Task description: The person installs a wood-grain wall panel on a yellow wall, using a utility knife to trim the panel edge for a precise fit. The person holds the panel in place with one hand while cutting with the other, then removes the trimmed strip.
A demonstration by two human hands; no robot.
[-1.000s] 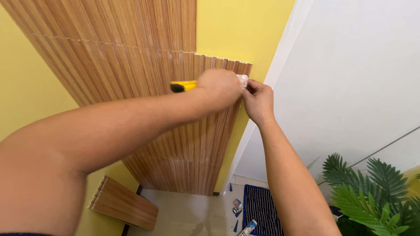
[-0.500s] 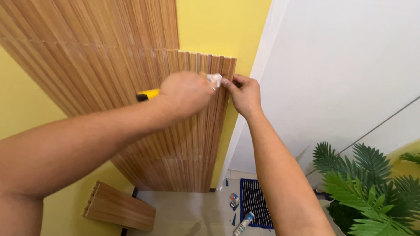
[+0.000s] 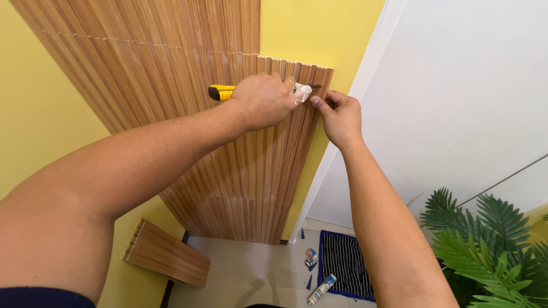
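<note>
A: Which stage is shown?
B: Slatted wood panels already cover most of the yellow wall. The left hand, fist closed around a yellow utility knife, works at the top-right slat edge; the right hand pinches that edge. Trimming appears unfinished

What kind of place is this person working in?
Probably a room indoors under renovation. Brown slatted wooden wall panels partly cover a yellow painted wall, a spare cut piece of slatted panel leans below, and a white sealant tube lies on the floor.
</note>
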